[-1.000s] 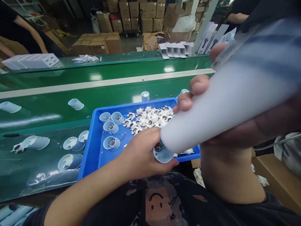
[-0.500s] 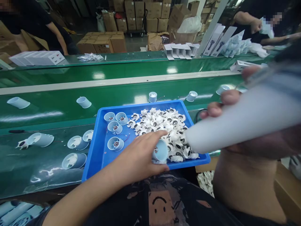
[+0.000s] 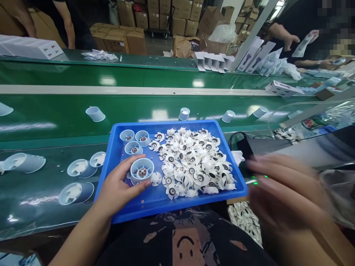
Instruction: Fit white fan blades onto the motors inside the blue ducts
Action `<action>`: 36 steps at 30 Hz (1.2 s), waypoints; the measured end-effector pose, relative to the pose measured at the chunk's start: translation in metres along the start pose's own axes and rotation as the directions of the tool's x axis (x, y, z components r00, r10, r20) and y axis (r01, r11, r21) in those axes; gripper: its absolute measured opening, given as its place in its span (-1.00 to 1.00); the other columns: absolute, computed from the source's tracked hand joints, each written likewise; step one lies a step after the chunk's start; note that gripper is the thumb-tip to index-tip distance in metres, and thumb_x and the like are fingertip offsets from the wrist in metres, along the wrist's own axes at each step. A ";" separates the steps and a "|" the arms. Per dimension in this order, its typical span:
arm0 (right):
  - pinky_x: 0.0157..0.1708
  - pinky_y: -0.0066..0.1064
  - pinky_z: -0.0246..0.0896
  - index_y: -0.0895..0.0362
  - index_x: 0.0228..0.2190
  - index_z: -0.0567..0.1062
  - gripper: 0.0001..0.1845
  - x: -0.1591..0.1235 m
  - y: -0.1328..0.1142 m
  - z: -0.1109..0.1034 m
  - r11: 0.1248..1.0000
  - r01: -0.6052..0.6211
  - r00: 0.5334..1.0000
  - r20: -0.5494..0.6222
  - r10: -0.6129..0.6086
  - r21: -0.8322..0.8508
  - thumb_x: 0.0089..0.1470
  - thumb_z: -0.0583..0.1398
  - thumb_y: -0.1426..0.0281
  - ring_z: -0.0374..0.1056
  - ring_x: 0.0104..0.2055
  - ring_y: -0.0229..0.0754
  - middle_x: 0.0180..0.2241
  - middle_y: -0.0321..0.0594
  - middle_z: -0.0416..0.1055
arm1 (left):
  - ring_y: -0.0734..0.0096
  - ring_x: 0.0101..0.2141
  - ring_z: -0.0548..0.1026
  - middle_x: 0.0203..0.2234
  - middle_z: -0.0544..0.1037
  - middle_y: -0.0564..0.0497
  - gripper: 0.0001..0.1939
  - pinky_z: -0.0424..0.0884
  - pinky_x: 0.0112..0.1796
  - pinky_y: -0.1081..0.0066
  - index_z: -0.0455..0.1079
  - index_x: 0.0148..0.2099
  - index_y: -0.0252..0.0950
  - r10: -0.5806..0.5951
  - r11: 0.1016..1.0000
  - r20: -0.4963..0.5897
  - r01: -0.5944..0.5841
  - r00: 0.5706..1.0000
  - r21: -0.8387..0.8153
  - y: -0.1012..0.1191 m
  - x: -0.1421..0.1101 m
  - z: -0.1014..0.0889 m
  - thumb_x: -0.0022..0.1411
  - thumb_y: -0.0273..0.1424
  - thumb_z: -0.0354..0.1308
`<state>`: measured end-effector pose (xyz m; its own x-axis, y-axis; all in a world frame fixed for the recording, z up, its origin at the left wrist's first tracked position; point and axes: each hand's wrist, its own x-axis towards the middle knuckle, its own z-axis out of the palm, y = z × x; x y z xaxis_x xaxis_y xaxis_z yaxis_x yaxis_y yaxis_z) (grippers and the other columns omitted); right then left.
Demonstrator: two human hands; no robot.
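My left hand [image 3: 119, 184] is curled around a light blue round fan housing [image 3: 142, 170] with a small motor in its centre. The housing sits at the left part of a blue tray [image 3: 177, 207], beside one loose white fan blade [image 3: 156, 178]. Three more blue housings [image 3: 133, 148] stand behind it in the tray. A pile of white fan blades [image 3: 194, 159] fills the tray's right side. At right, my right hand [image 3: 288, 192] is smeared by motion, in front of a dark and pale device [image 3: 310, 147] with green lights; its grip is unclear.
Left of the tray lie several blue housings [image 3: 76, 193] with white blades inside. More housings [image 3: 95, 113] are on the green conveyor [image 3: 138, 107] beyond. White boxes [image 3: 213, 61] stand on the far ledge. Two people work across the line. A box of blades [image 3: 245, 221] is below right.
My left hand has moved left with the housing, off the blade pile. My right hand has swung lower, and the large white object over the tray's right side has gone to the right.
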<state>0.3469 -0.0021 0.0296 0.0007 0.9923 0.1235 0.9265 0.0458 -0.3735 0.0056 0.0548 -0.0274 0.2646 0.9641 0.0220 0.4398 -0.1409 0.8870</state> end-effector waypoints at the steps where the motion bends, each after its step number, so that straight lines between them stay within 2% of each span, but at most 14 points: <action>1: 0.12 0.11 0.22 -0.13 -0.01 0.46 -0.71 0.014 -0.006 0.006 0.996 0.059 0.996 0.068 -0.055 -0.062 0.25 0.11 0.24 0.34 0.05 0.09 -0.10 -0.14 0.44 | -0.11 0.03 0.51 0.02 0.55 -0.16 -0.37 0.42 0.07 -0.05 0.39 0.10 -0.19 0.035 0.999 -0.011 -0.034 0.999 0.039 -0.001 -0.001 0.000 0.01 -0.07 0.34; 3: 0.08 -0.01 0.27 0.03 -0.09 0.52 -0.75 0.042 -0.012 0.019 0.968 0.168 0.965 0.230 -0.124 -0.186 0.22 0.13 0.42 0.35 0.04 0.04 -0.07 -0.09 0.44 | -0.11 0.08 0.48 0.05 0.54 -0.15 -0.41 0.37 0.12 -0.07 0.38 0.13 -0.17 0.091 0.993 -0.010 -0.091 0.996 0.071 -0.004 -0.004 -0.002 0.07 -0.12 0.31; 5: -0.03 -0.10 0.34 0.15 -0.22 0.54 -0.82 0.065 -0.012 0.032 0.936 0.221 0.926 0.359 -0.115 -0.272 0.16 0.17 0.54 0.40 -0.07 -0.01 -0.18 -0.07 0.46 | -0.07 0.08 0.48 0.07 0.53 -0.17 -0.43 0.39 0.11 -0.03 0.34 0.17 -0.18 0.121 0.992 0.001 -0.121 0.993 0.033 -0.008 -0.011 -0.003 0.12 -0.19 0.27; 8: -0.12 -0.21 0.37 0.22 -0.29 0.51 -0.94 0.085 -0.009 0.048 0.906 0.272 0.880 0.465 -0.098 -0.325 0.19 0.25 0.46 0.39 -0.19 -0.14 -0.28 -0.16 0.44 | -0.01 0.04 0.51 0.06 0.54 -0.21 -0.39 0.40 0.11 0.02 0.27 0.22 -0.25 0.123 0.992 -0.029 -0.124 0.992 -0.038 -0.010 -0.021 -0.003 0.13 -0.24 0.24; 11: -0.15 -0.25 0.37 0.23 -0.37 0.47 -0.83 0.091 -0.009 0.053 0.922 0.280 0.867 0.483 -0.122 -0.269 0.21 0.26 0.37 0.37 -0.25 -0.20 -0.35 -0.22 0.41 | -0.02 0.03 0.52 0.08 0.51 -0.23 -0.30 0.40 0.10 0.00 0.26 0.24 -0.25 0.064 0.996 -0.065 -0.068 0.996 -0.060 -0.005 -0.025 -0.002 0.07 -0.20 0.29; 14: -0.19 -0.16 0.36 0.22 -0.42 0.45 -0.86 0.088 -0.017 0.043 0.974 0.209 0.899 0.410 -0.155 -0.092 0.17 0.21 0.42 0.36 -0.30 -0.14 -0.34 -0.10 0.40 | -0.07 0.07 0.49 0.09 0.51 -0.21 -0.33 0.40 0.10 -0.04 0.35 0.18 -0.22 0.051 0.997 -0.030 -0.053 0.998 -0.058 0.003 -0.027 -0.003 0.02 -0.17 0.33; 17: -0.25 -0.20 0.39 0.18 -0.18 0.44 -0.76 0.074 -0.034 0.033 0.957 0.138 0.905 0.361 -0.226 0.253 0.21 0.12 0.29 0.39 -0.29 -0.12 -0.20 -0.01 0.41 | -0.01 0.08 0.48 0.07 0.53 -0.14 -0.43 0.42 0.09 0.01 0.36 0.17 -0.17 0.156 0.986 0.049 -0.152 0.987 -0.071 0.010 -0.030 -0.002 0.09 -0.25 0.27; 20: -0.35 -0.32 0.43 0.15 -0.02 0.32 -0.53 0.054 -0.057 0.042 0.794 0.055 0.862 0.373 -0.343 0.605 0.29 -0.06 0.07 0.42 -0.35 -0.19 -0.28 -0.10 0.43 | 0.07 0.02 0.52 0.03 0.54 -0.08 -0.45 0.47 0.02 0.10 0.31 0.18 -0.12 0.266 0.964 0.067 -0.266 0.962 -0.001 0.020 -0.028 0.002 0.11 -0.34 0.21; 24: -0.43 -0.39 0.41 0.16 -0.07 0.32 -0.51 0.033 -0.080 0.061 0.573 -0.020 0.846 0.319 -0.427 0.819 0.33 -0.12 0.03 0.40 -0.44 -0.24 -0.41 -0.19 0.39 | 0.03 -0.01 0.52 0.00 0.55 -0.13 -0.42 0.46 0.00 0.06 0.30 0.17 -0.21 0.328 0.923 0.100 -0.341 0.939 0.180 0.037 -0.020 0.007 0.10 -0.29 0.28; 26: -0.36 -0.41 0.38 0.12 -0.08 0.35 -0.64 0.027 -0.086 0.058 0.514 -0.006 0.870 0.258 -0.420 0.858 0.31 0.03 0.12 0.39 -0.38 -0.27 -0.33 -0.20 0.40 | 0.02 -0.01 0.51 -0.01 0.55 -0.15 -0.44 0.44 0.00 0.04 0.31 0.15 -0.23 0.354 0.892 0.147 -0.380 0.924 0.246 0.043 -0.016 0.008 0.13 -0.25 0.30; 28: -0.21 -0.38 0.34 0.10 -0.07 0.42 -0.77 0.024 -0.093 0.048 0.576 0.147 0.888 0.149 -0.435 0.804 0.25 0.18 0.30 0.37 -0.26 -0.26 -0.22 -0.19 0.39 | 0.03 -0.01 0.51 -0.03 0.55 -0.15 -0.53 0.45 -0.02 0.04 0.32 0.11 -0.24 0.403 0.852 0.158 -0.433 0.901 0.295 0.044 -0.014 0.009 0.20 -0.23 0.27; 31: -0.18 -0.33 0.26 0.13 -0.17 0.53 -0.83 0.025 -0.103 0.036 0.735 0.464 0.842 0.010 -0.539 0.494 0.17 0.24 0.52 0.31 -0.21 -0.19 -0.23 -0.18 0.34 | 0.07 -0.03 0.51 -0.07 0.56 -0.15 -0.64 0.45 -0.02 0.05 0.28 0.09 -0.27 0.536 0.761 0.120 -0.540 0.835 0.361 0.043 -0.016 0.014 0.31 -0.26 0.16; 33: -0.28 -0.36 0.23 0.16 -0.26 0.57 -0.88 0.029 -0.110 0.036 0.739 0.561 0.804 -0.031 -0.594 0.373 0.12 0.29 0.55 0.28 -0.27 -0.20 -0.31 -0.20 0.29 | 0.10 -0.04 0.52 -0.09 0.56 -0.16 -0.67 0.45 0.00 0.06 0.25 0.10 -0.29 0.610 0.705 0.065 -0.578 0.790 0.411 0.042 -0.019 0.018 0.34 -0.30 0.12; 36: -0.34 -0.40 0.21 0.16 -0.34 0.59 -0.86 0.035 -0.115 0.046 0.689 0.601 0.779 -0.105 -0.618 0.405 0.00 0.39 0.56 0.26 -0.33 -0.23 -0.36 -0.24 0.25 | 0.11 -0.05 0.52 -0.09 0.54 -0.18 -0.65 0.47 -0.02 0.08 0.23 0.11 -0.31 0.632 0.705 -0.016 -0.565 0.775 0.429 0.042 -0.022 0.022 0.34 -0.30 0.13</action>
<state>0.2231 0.0329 0.0352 -0.5330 0.7325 0.4235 0.4861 0.6748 -0.5554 0.0372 0.0222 -0.0005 0.4696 0.6619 0.5843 0.5284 -0.7409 0.4145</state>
